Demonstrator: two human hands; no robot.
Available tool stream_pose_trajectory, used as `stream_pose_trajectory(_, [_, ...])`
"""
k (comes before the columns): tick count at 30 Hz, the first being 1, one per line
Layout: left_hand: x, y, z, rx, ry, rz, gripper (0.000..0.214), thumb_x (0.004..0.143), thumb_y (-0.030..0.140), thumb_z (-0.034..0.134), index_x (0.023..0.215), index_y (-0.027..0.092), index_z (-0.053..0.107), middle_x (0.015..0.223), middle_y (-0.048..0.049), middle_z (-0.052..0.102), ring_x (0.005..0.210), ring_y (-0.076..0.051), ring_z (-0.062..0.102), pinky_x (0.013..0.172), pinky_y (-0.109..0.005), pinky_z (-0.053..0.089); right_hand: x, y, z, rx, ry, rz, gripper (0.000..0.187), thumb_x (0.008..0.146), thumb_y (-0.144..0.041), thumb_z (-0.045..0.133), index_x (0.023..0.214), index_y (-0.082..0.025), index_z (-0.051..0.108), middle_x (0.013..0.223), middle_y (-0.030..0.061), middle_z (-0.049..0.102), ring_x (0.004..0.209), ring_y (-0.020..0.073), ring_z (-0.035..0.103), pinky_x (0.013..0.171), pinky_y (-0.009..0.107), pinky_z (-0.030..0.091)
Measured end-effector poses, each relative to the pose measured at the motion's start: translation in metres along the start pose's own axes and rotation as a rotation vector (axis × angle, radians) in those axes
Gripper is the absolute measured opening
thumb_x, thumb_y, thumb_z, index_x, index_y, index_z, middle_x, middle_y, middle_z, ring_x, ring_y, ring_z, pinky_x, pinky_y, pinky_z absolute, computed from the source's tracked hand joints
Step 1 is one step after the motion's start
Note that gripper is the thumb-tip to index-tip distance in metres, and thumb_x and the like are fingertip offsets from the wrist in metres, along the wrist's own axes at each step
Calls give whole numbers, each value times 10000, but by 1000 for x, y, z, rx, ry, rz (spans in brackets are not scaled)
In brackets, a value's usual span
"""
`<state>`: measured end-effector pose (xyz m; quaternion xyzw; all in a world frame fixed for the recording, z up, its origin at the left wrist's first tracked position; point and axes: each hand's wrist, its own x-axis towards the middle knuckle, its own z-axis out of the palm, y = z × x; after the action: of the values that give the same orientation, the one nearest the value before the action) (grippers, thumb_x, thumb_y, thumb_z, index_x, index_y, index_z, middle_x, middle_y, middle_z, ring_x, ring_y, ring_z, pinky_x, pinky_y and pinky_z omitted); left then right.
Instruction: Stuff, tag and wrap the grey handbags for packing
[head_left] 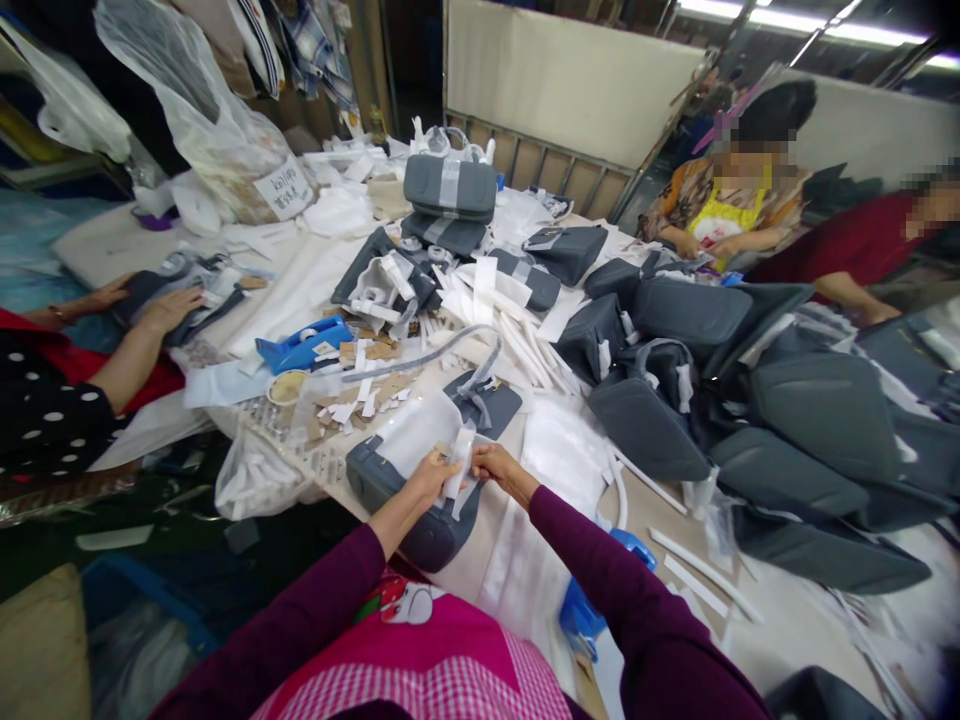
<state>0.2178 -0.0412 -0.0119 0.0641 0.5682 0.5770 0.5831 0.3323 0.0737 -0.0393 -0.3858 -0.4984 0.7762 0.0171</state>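
Left hand (429, 478) pinches white strip (460, 460); right hand's (496, 467) hold unclear; grey bag (441, 538) partly covered.

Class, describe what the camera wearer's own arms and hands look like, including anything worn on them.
Both arms wear plain, dark purple long sleeves: the left sleeve and right sleeve stop short of the hands. The left hand and right hand wear no gloves.
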Motion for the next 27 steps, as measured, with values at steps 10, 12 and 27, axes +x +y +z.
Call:
stream_pose_trajectory(10, [-1,-5,2,-18,50,32,489,502,263,891,887,122,625,796,-64,699,604,-167,641,517,-273,560,-12,-12,-4,-195,-10,-86,22,633,-166,539,652,-167,531,451,-42,542,356,66,372,391,196,282])
stream_pose_trajectory(12, [-1,-5,2,-24,49,30,478,496,268,887,872,119,632,781,-64,700,579,-169,639,507,-276,556,-24,-14,-9,-220,-21,-104,168,617,-156,591,778,-176,545,541,-46,586,417,87,455,432,201,350])
stream_pose_trajectory(27, [-2,-1,4,24,61,24,312,536,217,827,771,135,638,660,-26,667,508,-138,589,483,-263,536,-48,-40,-10,-922,-46,-747,315,848,-88,438,867,-222,723,909,63,623,820,168,566,745,268,431])
